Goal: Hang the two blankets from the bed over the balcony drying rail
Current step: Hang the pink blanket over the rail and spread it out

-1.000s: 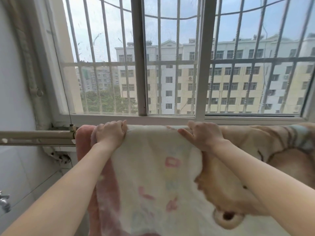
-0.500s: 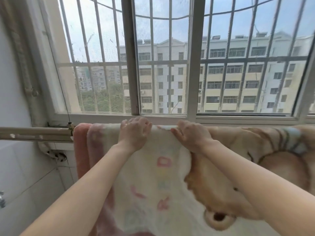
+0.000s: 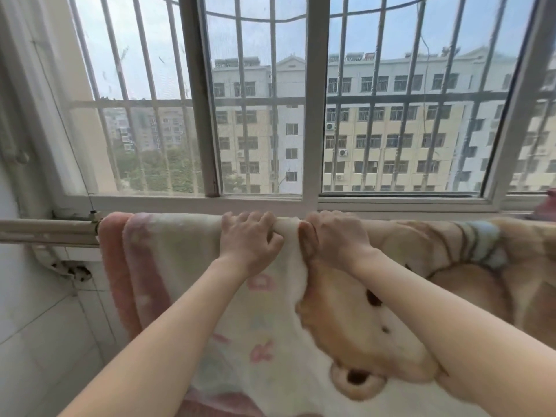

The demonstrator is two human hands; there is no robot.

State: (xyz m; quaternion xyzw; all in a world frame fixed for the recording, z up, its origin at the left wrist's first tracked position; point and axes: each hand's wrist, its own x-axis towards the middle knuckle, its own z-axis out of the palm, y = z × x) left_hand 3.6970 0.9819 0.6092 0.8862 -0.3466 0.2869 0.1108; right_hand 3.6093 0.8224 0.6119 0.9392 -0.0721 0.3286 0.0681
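Below the barred window (image 3: 313, 115), the cream blanket (image 3: 195, 266) drapes the drying rail (image 3: 45, 230) beside the bear blanket (image 3: 361, 326). The left hand (image 3: 249, 240) has slid rightward, close to the right hand (image 3: 335, 236); both curl around the cream blanket's top fold.

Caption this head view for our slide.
Left hand and right hand grip the cream blanket draped over the drying rail.

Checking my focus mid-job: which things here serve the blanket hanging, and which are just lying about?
Job: cream pink-bordered fleece blanket, tan bear-print fleece blanket, white metal drying rail, left hand, right hand.
Idle: grey metal window bars, white window frame, small pink object.
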